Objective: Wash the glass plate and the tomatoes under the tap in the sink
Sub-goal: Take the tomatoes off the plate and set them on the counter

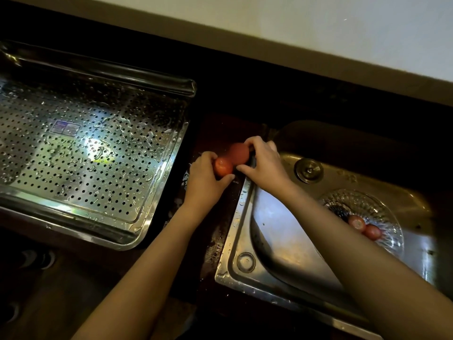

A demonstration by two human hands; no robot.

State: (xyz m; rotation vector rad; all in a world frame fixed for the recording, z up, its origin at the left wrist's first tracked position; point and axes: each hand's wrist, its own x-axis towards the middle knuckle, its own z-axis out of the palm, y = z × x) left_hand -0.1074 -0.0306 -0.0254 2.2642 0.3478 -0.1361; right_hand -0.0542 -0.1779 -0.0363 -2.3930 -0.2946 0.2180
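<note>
My dark table (245, 99) carries a wet perforated steel tray (85, 153) on one side and the steel sink (241, 207) set into it on the other, with a wet dark strip between them.

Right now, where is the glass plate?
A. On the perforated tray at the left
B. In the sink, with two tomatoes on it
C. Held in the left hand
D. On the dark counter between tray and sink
B: the glass plate lies in the sink with two tomatoes on it, while the two hands hold other tomatoes above the counter.
</note>
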